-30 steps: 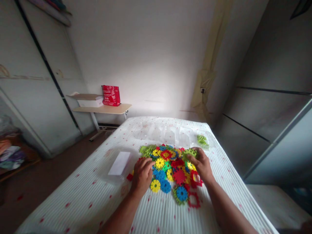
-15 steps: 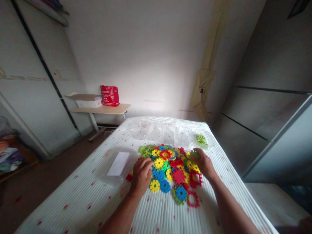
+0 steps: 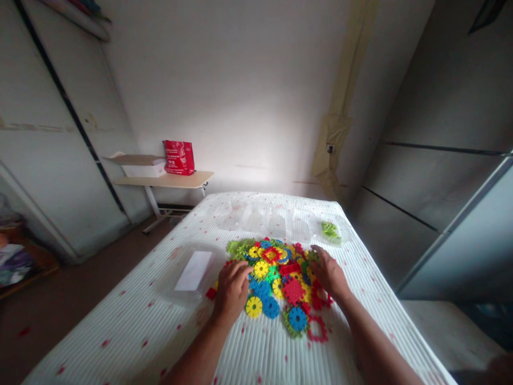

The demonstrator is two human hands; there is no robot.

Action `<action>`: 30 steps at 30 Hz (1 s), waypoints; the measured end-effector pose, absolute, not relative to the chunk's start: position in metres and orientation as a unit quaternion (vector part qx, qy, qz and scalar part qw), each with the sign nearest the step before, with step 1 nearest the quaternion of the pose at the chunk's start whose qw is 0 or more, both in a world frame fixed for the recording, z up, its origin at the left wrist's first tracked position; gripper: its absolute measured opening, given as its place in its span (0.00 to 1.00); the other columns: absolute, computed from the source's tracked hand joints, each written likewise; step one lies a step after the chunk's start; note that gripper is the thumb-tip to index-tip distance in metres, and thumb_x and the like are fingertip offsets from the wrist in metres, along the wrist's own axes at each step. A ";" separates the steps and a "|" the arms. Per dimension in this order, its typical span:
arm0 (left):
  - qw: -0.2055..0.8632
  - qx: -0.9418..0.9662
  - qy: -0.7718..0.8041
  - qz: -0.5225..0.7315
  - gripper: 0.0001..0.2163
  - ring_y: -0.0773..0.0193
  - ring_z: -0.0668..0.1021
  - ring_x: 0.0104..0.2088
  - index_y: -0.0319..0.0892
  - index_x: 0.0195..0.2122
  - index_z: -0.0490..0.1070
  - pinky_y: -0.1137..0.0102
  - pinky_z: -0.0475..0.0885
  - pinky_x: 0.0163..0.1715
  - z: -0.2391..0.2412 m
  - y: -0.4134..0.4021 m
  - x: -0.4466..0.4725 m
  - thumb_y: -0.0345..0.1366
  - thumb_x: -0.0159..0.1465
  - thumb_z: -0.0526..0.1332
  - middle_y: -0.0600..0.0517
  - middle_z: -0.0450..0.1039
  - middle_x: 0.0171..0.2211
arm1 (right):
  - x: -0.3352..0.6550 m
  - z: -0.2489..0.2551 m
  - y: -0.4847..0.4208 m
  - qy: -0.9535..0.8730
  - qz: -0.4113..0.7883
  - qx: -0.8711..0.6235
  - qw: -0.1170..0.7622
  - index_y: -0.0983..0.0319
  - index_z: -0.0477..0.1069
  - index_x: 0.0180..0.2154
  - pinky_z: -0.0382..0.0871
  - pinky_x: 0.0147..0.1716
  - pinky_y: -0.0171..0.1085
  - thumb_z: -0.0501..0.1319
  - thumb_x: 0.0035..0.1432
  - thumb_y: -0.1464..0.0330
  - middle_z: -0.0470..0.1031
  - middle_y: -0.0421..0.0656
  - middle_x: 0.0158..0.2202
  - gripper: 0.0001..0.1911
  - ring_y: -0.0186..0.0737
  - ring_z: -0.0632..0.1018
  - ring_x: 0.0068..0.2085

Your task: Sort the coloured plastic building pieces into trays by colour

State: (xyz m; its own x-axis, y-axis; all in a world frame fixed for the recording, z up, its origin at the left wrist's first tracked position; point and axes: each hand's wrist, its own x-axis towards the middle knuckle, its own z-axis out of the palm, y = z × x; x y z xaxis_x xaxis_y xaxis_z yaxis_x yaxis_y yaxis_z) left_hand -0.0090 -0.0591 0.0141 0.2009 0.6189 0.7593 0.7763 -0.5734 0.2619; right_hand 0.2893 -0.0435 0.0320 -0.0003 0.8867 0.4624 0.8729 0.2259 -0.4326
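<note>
A heap of plastic interlocking building pieces lies on the bed, in red, yellow, blue and green. Among them are a yellow notched disc (image 3: 254, 307), a blue disc (image 3: 297, 319), a red toothed square plate (image 3: 293, 291) and a red square frame (image 3: 318, 328). My left hand (image 3: 231, 286) rests at the heap's left edge, fingers loosely bent and apart from the thumb, with no piece visible in it. Over the right side reaches my right hand (image 3: 331, 271), thumb and forefinger apart around green pieces (image 3: 313, 256); it partly covers another red frame (image 3: 318, 297).
A clear compartment tray (image 3: 276, 227) lies behind the heap; small green pieces (image 3: 330, 230) fill its right end. On the left sits a clear plastic container (image 3: 170, 286) with a white card (image 3: 194, 271). A side table (image 3: 172, 181) carries a red bag (image 3: 179, 158) and a white box (image 3: 144, 169).
My right hand has moved slightly left and toward me, over the heap's right side. The green piece at its fingertips now sits lower, among other pieces. My left hand stays in place.
</note>
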 end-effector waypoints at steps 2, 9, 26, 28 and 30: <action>0.094 -0.769 -0.451 -0.443 0.13 0.60 0.74 0.43 0.43 0.39 0.72 0.62 0.69 0.43 0.014 -0.059 -0.009 0.26 0.61 0.50 0.48 0.74 0.41 | 0.290 0.031 -0.043 -0.715 0.003 -0.619 0.325 0.63 0.62 0.52 0.69 0.44 0.42 0.54 0.53 0.71 0.73 0.51 0.47 0.23 0.45 0.75 0.46; 0.085 -0.769 -0.452 -0.443 0.13 0.59 0.74 0.43 0.43 0.39 0.73 0.62 0.69 0.44 0.013 -0.058 -0.009 0.26 0.61 0.50 0.48 0.74 0.41 | 0.293 0.031 -0.040 -0.719 -0.001 -0.621 0.312 0.62 0.62 0.53 0.69 0.44 0.43 0.55 0.49 0.73 0.72 0.51 0.47 0.26 0.46 0.74 0.47; 0.113 -0.767 -0.432 -0.460 0.13 0.59 0.75 0.43 0.44 0.38 0.73 0.62 0.70 0.45 0.011 -0.055 -0.009 0.26 0.60 0.51 0.49 0.74 0.40 | 0.368 0.110 -0.015 -0.517 -0.006 -0.681 0.518 0.64 0.69 0.43 0.68 0.32 0.38 0.60 0.45 0.56 0.77 0.48 0.36 0.26 0.42 0.76 0.33; 0.109 -0.769 -0.436 -0.454 0.14 0.60 0.75 0.43 0.45 0.39 0.74 0.63 0.70 0.45 0.011 -0.055 -0.009 0.26 0.59 0.51 0.49 0.74 0.41 | 0.378 0.110 -0.001 -0.512 -0.024 -0.694 0.505 0.64 0.69 0.43 0.67 0.32 0.37 0.59 0.45 0.57 0.77 0.49 0.37 0.25 0.43 0.76 0.34; 0.107 -0.771 -0.442 -0.446 0.14 0.60 0.74 0.43 0.45 0.39 0.74 0.63 0.70 0.45 0.010 -0.055 -0.009 0.27 0.59 0.51 0.49 0.74 0.41 | 0.382 0.107 0.013 -0.510 -0.036 -0.712 0.482 0.64 0.70 0.43 0.66 0.31 0.37 0.59 0.46 0.57 0.77 0.50 0.37 0.24 0.43 0.76 0.34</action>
